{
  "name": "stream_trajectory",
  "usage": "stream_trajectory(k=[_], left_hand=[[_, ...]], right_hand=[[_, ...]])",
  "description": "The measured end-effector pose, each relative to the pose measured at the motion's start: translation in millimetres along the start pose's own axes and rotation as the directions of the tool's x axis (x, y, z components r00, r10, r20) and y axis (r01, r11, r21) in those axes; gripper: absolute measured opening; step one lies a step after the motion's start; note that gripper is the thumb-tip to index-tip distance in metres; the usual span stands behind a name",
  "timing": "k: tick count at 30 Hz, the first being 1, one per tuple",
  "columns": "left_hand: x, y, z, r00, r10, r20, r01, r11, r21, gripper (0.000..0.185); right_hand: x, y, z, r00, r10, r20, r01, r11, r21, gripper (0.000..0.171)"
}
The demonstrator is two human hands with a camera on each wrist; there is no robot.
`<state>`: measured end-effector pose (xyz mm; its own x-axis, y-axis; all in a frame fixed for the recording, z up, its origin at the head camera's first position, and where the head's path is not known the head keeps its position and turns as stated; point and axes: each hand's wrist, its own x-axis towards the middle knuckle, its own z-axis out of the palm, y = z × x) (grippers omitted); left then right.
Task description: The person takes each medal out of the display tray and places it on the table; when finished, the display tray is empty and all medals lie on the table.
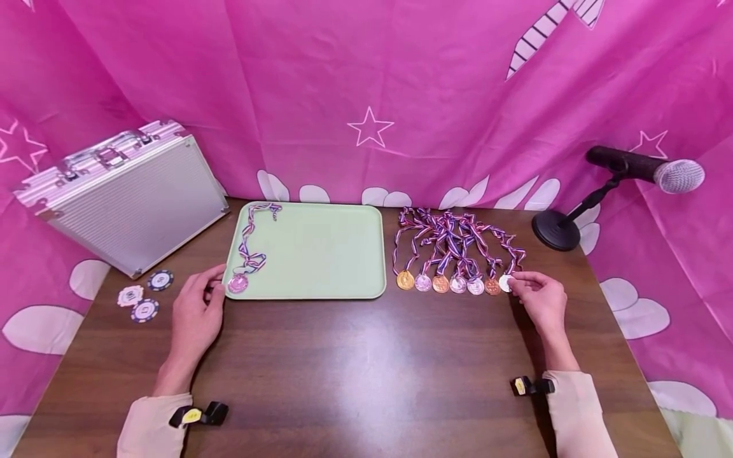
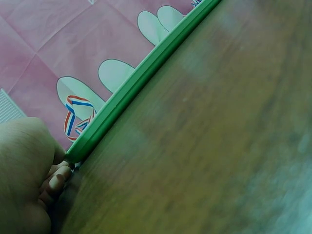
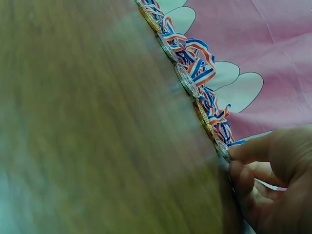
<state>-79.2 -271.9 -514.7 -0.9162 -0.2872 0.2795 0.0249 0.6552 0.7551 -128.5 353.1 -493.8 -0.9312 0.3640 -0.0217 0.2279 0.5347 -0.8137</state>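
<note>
My left hand (image 1: 197, 312) holds the left edge of a light green tray (image 1: 321, 289), with the thumb and fingers at its front corner in the left wrist view. One silver-looking medal (image 1: 238, 284) lies in that corner of the tray, its striped ribbon (image 1: 246, 238) stretched up toward the back. To the tray's right, several gold, silver and bronze medals (image 1: 440, 284) lie in a row, ribbons tangled behind them. At the right end of the row my right hand (image 1: 541, 302) pinches a silver medal (image 1: 505, 283) between thumb and fingers, partly covering it.
A silver case (image 1: 143, 203) stands at the back left, and several poker chips (image 1: 145, 310) lie before it. A microphone on a stand (image 1: 555, 230) is at the back right. Pink cloth (image 1: 315, 95) hangs behind the wooden table (image 1: 355, 381).
</note>
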Motion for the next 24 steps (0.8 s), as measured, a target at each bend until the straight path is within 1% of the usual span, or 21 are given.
stream_trajectory(k=[1, 4, 6, 11, 16, 21, 24], left_hand=[[-0.2, 0.2, 0.1, 1.000, 0.003, -0.001, -0.003, 1.000, -0.002, 0.036], [-0.1, 0.0, 0.7, 1.000, 0.015, -0.007, -0.016, 1.000, -0.010, 0.036], [0.1, -0.2, 0.8, 1.000, 0.023, -0.012, -0.023, 1.000, -0.013, 0.036], [0.4, 0.1, 0.3, 0.999, 0.030, -0.023, -0.030, 0.999, -0.015, 0.035], [-0.3, -0.2, 0.0, 1.000, 0.018, -0.013, -0.019, 1.000, -0.007, 0.036], [0.0, -0.6, 0.0, 1.000, 0.008, 0.001, -0.008, 1.000, 0.001, 0.036], [0.2, -0.8, -0.6, 1.000, 0.009, 0.004, -0.009, 1.000, 0.001, 0.036]], right_hand=[[-1, 0, 0, 1.000, -0.018, -0.014, 0.018, 0.999, -0.040, 0.033], [-3, -1, 1, 0.997, -0.062, -0.050, 0.056, 0.992, -0.112, 0.030], [-5, -2, 1, 0.995, -0.076, -0.060, 0.068, 0.990, -0.120, 0.029], [-6, -2, 2, 0.993, -0.090, -0.074, 0.081, 0.990, -0.113, 0.027], [-6, -1, 3, 0.992, -0.087, -0.089, 0.080, 0.994, -0.081, 0.026], [-11, -6, 5, 0.985, -0.063, -0.162, 0.060, 0.998, -0.023, 0.025], [-17, -14, 9, 0.974, -0.079, -0.213, 0.082, 0.997, 0.008, 0.024]])
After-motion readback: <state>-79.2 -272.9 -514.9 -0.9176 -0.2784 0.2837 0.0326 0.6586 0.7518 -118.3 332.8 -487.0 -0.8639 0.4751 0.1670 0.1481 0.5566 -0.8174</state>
